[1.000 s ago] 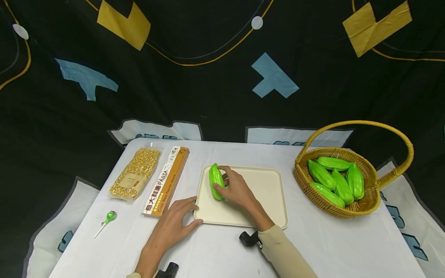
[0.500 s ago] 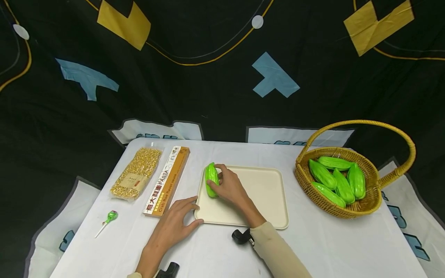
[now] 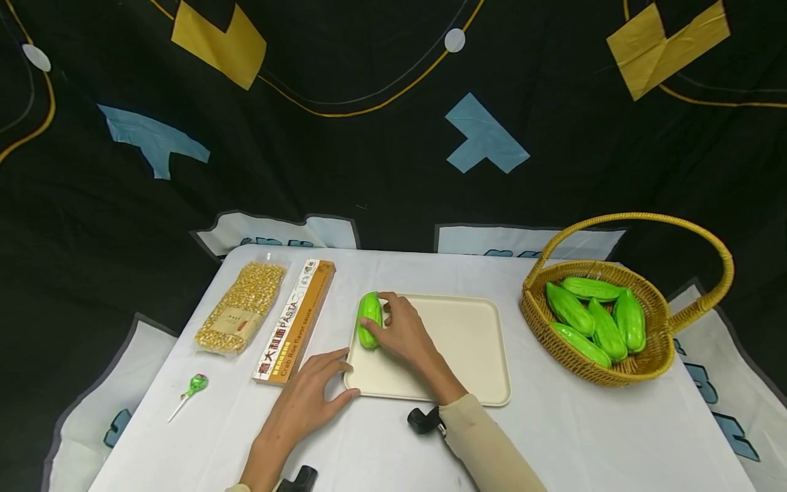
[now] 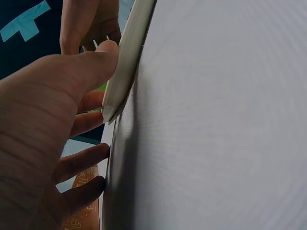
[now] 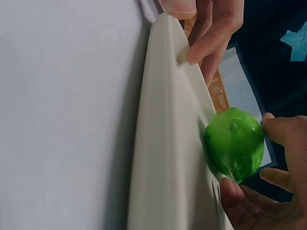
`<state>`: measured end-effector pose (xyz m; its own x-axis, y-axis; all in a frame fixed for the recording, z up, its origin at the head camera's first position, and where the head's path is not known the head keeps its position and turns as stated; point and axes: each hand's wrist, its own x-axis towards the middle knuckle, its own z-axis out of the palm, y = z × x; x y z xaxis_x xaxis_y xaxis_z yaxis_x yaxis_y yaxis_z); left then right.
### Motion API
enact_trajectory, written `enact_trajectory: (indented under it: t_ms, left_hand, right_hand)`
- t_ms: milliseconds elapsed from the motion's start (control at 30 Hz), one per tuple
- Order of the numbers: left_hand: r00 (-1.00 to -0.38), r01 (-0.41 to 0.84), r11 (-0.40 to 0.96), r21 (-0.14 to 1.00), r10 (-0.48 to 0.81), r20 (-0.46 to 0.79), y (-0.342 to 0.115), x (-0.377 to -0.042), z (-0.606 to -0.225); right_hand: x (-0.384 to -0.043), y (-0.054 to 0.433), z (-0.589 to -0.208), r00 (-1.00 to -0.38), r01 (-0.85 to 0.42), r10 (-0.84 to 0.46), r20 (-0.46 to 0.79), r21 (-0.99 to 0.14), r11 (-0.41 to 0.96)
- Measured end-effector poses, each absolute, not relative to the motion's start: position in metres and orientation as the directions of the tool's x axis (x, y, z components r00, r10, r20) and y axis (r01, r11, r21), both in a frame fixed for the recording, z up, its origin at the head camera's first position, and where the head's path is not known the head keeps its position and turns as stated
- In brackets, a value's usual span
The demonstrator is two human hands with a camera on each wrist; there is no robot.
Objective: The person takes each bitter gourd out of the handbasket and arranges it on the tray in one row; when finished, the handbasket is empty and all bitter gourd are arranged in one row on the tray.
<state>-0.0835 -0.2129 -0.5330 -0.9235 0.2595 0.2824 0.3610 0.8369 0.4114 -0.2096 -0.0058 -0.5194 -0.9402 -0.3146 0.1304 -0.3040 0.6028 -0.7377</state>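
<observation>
My right hand (image 3: 406,331) holds a ridged green bitter melon (image 3: 369,320) at the left side of a cream tray (image 3: 455,348), thumb on its near side and fingers on its right. From the right wrist, the melon's rounded end (image 5: 235,143) shows low over the tray floor, between thumb and fingertips. My left hand (image 3: 310,396) grips the tray's near left corner, thumb at the near edge and index finger at the left rim. In the left wrist view its other fingers (image 4: 81,163) spread out below the tray's edge.
A wicker basket (image 3: 535,335) with several green bitter melons stands on the right. Left of the tray lie a pasta box (image 3: 295,321), a bag of corn kernels (image 3: 242,304) and a green lollipop (image 3: 195,384). A dark curtain (image 3: 369,171) hangs behind the white-covered table.
My right hand has shifted left with the bitter melon, bringing it close to the tray's left rim. The left hand stays at the tray's corner.
</observation>
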Motion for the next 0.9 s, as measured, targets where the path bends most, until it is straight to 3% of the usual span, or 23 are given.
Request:
enact_trajectory:
  t_ms: [467, 900]
  left_hand:
    - [-0.909, 0.388, 0.830, 0.402, 0.274, 0.313, -0.213, -0.084, -0.535]
    - [-0.930, 0.350, 0.835, 0.425, 0.255, 0.264, -0.211, -0.083, -0.534]
  right_hand:
    - [-0.207, 0.025, -0.502, -0.932, -0.342, -0.310, 0.186, -0.735, 0.585]
    - [-0.207, 0.081, -0.491, -0.931, -0.358, -0.296, 0.215, -0.706, 0.611]
